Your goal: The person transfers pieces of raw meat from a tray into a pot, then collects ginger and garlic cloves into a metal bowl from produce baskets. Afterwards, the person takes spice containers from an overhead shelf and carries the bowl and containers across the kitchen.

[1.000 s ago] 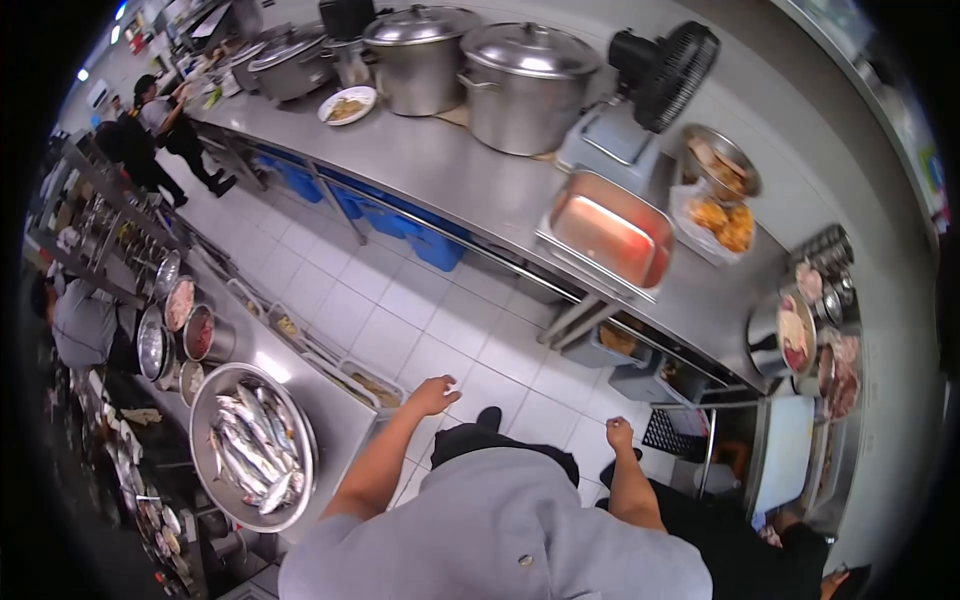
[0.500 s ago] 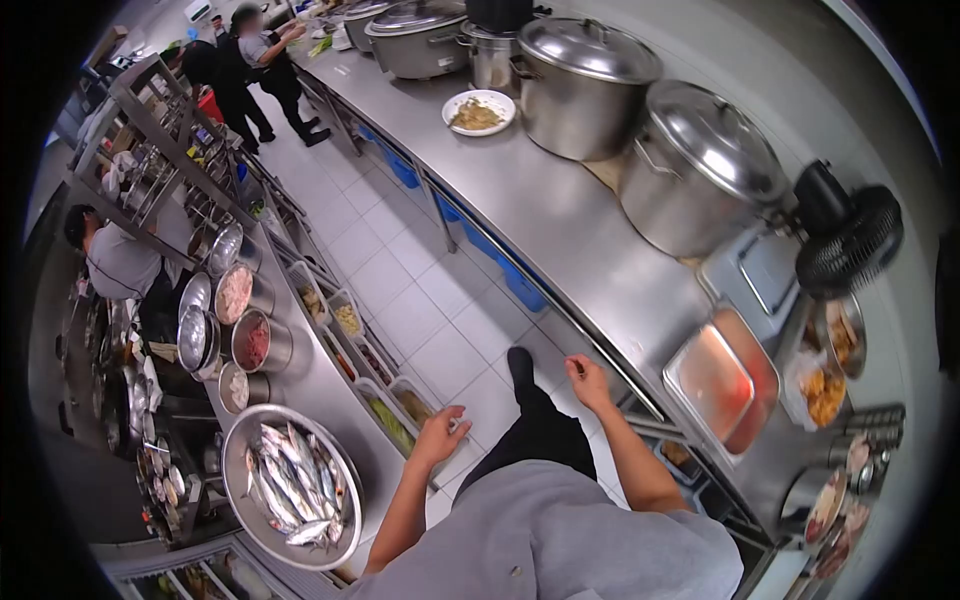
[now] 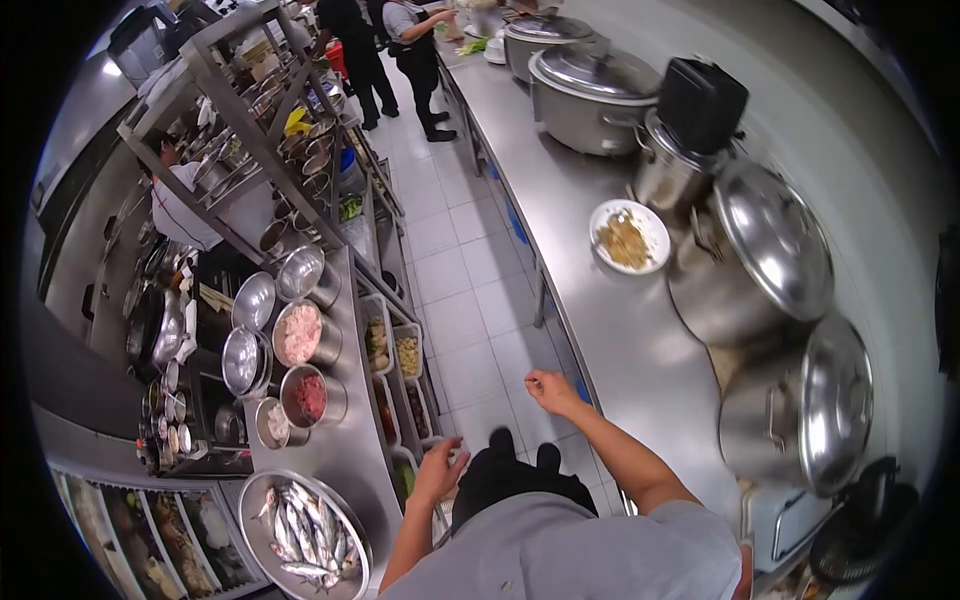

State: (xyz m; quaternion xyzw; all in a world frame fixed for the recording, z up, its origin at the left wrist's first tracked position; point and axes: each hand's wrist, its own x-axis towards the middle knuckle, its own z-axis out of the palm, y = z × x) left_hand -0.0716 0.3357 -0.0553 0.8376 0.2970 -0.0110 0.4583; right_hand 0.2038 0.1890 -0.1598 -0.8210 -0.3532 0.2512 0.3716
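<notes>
While a bowl of fish is resting on the left counter, the left hand is hovering nearby, thumb apart, and the right hand is curling near the right counter, fingertip contact unclear.

Fish bowl, seven o'clock: no marking can be read.
Big pot, three o'clock: no writing can be read.
Shirt, five o'clock: no lettering can be read.

The fish are silvery, the fan black (the shirt plain grey).
</notes>
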